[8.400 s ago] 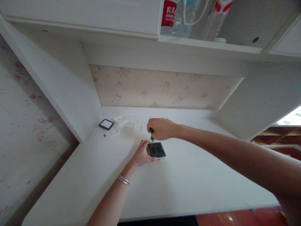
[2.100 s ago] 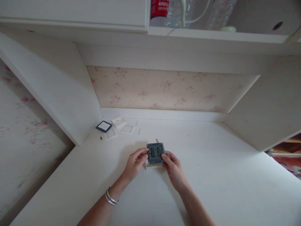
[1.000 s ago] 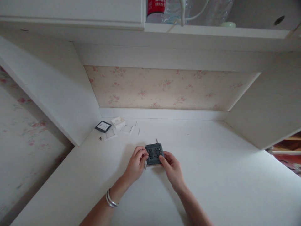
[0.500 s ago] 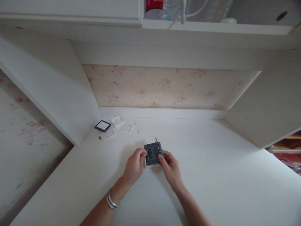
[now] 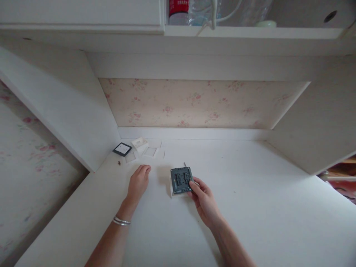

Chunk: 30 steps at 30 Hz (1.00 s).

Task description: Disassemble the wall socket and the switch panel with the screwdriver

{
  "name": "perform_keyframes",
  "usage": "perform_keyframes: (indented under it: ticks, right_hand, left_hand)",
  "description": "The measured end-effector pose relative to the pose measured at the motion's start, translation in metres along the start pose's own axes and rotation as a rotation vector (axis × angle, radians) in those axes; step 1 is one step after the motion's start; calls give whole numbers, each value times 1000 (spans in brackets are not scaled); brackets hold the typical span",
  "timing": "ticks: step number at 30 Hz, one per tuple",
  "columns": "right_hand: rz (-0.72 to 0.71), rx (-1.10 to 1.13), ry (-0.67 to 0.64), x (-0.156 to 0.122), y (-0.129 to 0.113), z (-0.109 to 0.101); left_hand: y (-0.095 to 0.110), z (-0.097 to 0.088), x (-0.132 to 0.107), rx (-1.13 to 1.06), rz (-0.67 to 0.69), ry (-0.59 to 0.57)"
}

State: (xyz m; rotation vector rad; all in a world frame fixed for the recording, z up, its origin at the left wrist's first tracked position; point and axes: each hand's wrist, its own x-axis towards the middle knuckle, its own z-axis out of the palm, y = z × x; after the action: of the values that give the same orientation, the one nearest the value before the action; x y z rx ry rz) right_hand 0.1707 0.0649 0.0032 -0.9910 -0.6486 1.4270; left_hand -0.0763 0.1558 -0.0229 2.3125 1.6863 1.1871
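A dark grey switch module [image 5: 181, 179] lies back side up on the white desk [image 5: 250, 207], on a white plate. My right hand [image 5: 203, 198] pinches its lower right corner with fingertips. My left hand [image 5: 138, 182] is off the module, stretched toward the far left with fingers extended and nothing in it. It wears silver bangles at the wrist. A thin metal screwdriver tip [image 5: 184, 164] pokes out just behind the module.
At the far left corner lie a black-framed switch panel [image 5: 122, 149], several white switch parts [image 5: 144, 147] and a small screw [image 5: 119, 162]. A white side panel [image 5: 69, 122] stands left, another right. Bottles [image 5: 179, 7] stand on the shelf overhead.
My left hand has let go of the module and moved left and forward across the desk. My right hand keeps its hold on the module's corner.
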Motion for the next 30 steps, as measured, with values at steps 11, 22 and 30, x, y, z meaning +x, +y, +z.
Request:
perform_keyframes:
  ticks: [11,22,30]
  right_hand:
    - [5,57,-109,-5,-5,3]
    - [-40,37,-118,-6,-4,5]
    - [-106,-15,-195,-7,4,10]
  left_hand:
    - [-26,5,-2,245,18,-219]
    - [41,-1,-6,-496,-337,-57]
    - [103,4,-28,-1259,-503,-532]
